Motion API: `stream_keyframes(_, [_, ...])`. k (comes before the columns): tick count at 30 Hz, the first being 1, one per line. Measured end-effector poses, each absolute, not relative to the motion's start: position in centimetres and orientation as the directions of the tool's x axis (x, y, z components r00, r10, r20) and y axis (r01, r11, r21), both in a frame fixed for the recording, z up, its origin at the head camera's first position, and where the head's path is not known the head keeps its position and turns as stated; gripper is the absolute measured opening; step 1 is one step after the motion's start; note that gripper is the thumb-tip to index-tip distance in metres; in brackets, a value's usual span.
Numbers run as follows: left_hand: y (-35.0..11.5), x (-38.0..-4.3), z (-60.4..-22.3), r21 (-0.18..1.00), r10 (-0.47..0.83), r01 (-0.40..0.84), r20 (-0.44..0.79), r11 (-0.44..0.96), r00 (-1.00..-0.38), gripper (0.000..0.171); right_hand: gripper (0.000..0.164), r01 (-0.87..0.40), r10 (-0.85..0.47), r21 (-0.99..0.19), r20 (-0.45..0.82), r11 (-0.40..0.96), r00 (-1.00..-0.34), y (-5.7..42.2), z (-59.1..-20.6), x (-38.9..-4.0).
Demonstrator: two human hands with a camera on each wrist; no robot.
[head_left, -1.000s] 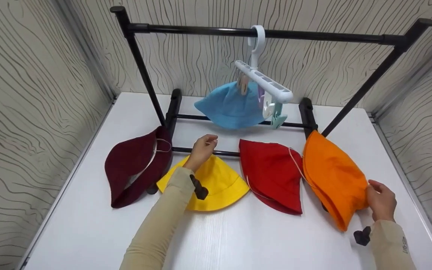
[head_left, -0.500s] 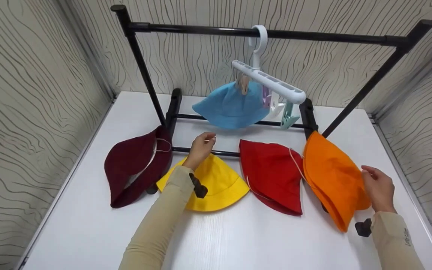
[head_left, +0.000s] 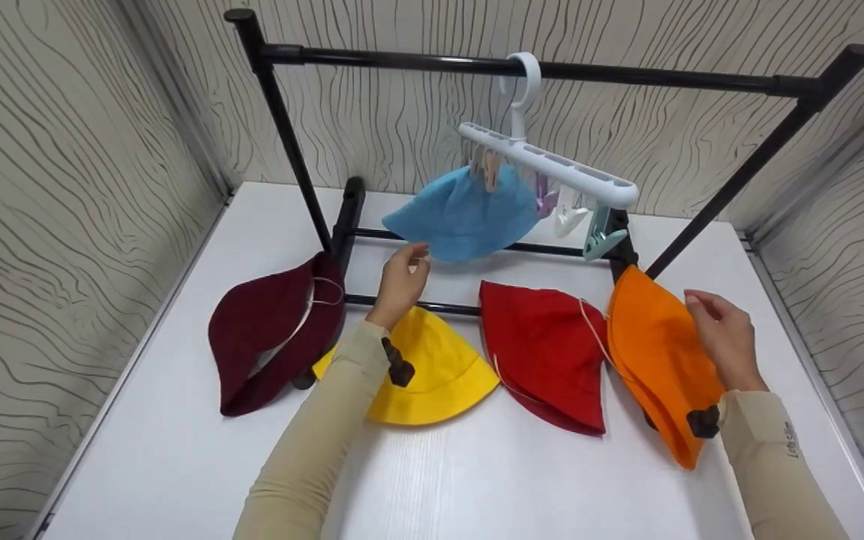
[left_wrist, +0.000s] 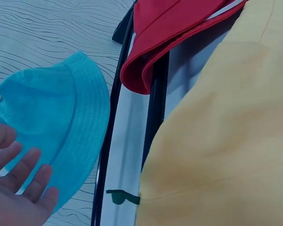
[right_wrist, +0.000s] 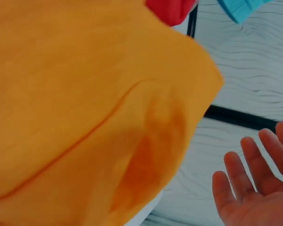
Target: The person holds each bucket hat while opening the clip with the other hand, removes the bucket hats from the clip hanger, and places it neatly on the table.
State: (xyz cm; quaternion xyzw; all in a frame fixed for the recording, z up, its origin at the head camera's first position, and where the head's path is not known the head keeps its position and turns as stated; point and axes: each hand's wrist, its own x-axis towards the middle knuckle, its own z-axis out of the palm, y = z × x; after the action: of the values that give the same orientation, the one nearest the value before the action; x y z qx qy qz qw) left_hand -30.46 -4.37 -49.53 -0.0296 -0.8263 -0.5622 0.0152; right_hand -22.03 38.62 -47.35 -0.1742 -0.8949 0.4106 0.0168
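Note:
My left hand (head_left: 400, 283) is held above the yellow bucket hat (head_left: 436, 367), its fingers relaxed and holding nothing. Just beyond its fingertips is the lower brim of a light blue bucket hat (head_left: 469, 217); in the left wrist view the fingers overlap the blue hat (left_wrist: 52, 103), and I cannot tell whether they touch. Pale pink clothespins (head_left: 490, 169) clip that hat to a white hanger (head_left: 559, 166). With nothing in it and fingers loose, my right hand (head_left: 724, 337) is over the right side of the orange bucket hat (head_left: 653, 337). A red bucket hat (head_left: 541, 345) lies between the yellow and orange ones.
The hanger hooks over the top bar (head_left: 402, 62) of a black rack. Purple (head_left: 545, 201), white (head_left: 568, 217) and mint (head_left: 601, 238) clips dangle from its right end. A maroon bucket hat (head_left: 271, 330) lies at the left of the white table (head_left: 432, 480).
My right hand has left the orange hat's outer side and moved up and left. The left hand has risen slightly toward the blue hat. The hanger's near end has swung right.

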Motion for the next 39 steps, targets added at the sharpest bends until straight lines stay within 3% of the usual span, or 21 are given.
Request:
stream_keyframes(10, [-4.1, -31.5, -48.4, 0.885, -0.006, 0.226, 0.250, 0.407, -0.968, 0.034, 0.066, 0.169, 0.222, -0.781, -0.040, 0.602, -0.974, 34.9, -45.4, -24.8])
stream_keyframes(23, [-4.2, -33.0, -46.4, 0.839, -0.078, 0.222, 0.298, 0.496, -0.951, 0.036, 0.053, 0.037, 0.179, -0.819, 0.081, 0.572, -0.981, 29.8, -43.2, -28.3])
stream_keyframes(31, [-3.9, -34.3, -45.1, 0.825, -0.062, 0.241, 0.316, 0.511, -0.947, 0.039, 0.059, -0.019, 0.149, -0.810, 0.131, 0.587, -0.980, 27.4, -42.5, -30.0])
stream_keyframes(39, [-3.4, -35.4, -44.2, 0.784, -0.042, 0.248, 0.329, 0.569, -0.944, 0.041, 0.042, -0.143, 0.091, -0.866, 0.211, 0.479, -0.973, 25.1, -42.1, -31.5])
